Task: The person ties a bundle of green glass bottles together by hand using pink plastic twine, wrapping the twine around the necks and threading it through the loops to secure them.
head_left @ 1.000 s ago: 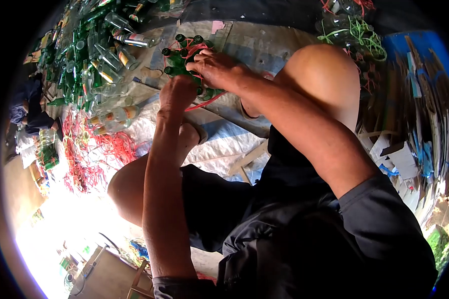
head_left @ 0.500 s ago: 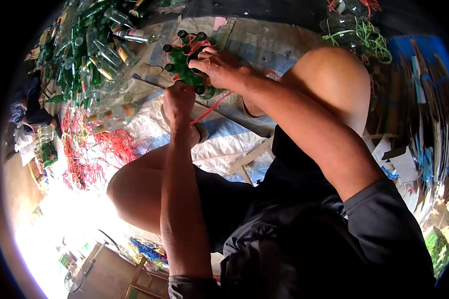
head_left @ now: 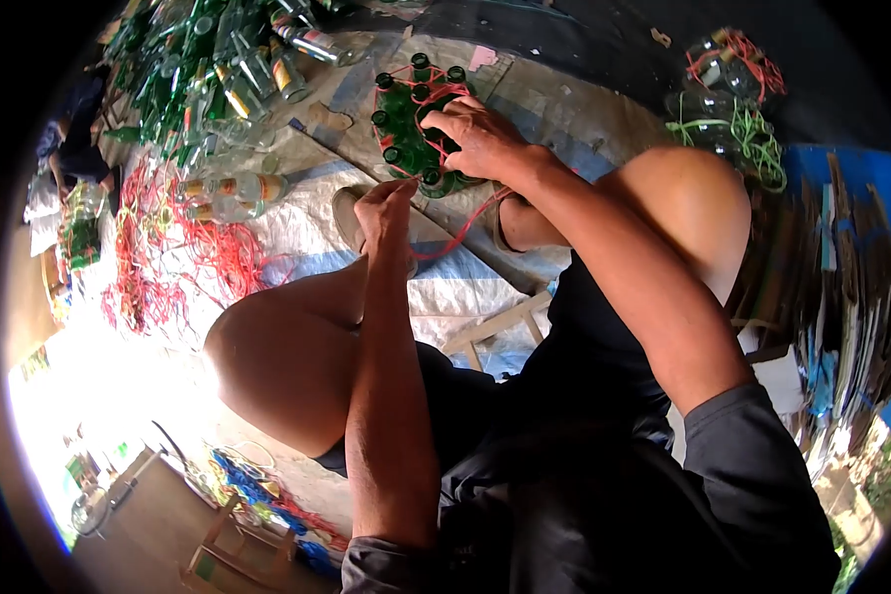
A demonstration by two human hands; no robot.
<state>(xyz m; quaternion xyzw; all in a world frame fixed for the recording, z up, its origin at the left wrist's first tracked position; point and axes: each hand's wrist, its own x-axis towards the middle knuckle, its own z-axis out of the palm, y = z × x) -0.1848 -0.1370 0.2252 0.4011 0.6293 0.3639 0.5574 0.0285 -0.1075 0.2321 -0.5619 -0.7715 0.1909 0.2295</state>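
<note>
A bundle of several green bottles (head_left: 398, 109) stands upright on the ground sheet, with red string (head_left: 462, 230) round and across their necks. My left hand (head_left: 384, 206) is at the near left edge of the bundle, its fingers pinched on the red string. Over the right side of the bundle lies my right hand (head_left: 475, 139), with its fingers curled among the bottle necks and string; its fingertips are partly hidden, so what they grip is unclear. A tail of the string runs from the bundle's near side down between my forearms.
Many loose bottles (head_left: 203, 74) are heaped at upper left, above tangled red string (head_left: 213, 259). Tied clear bottles (head_left: 723, 74) and green string (head_left: 752, 148) lie at upper right. Stacked cardboard (head_left: 846, 287) stands at the right. A person (head_left: 81, 139) is partly visible at far left.
The view has shifted, so the bundle appears farther right. My left hand has moved down from the bottle necks to the near left edge; my right hand stays over the right side.
</note>
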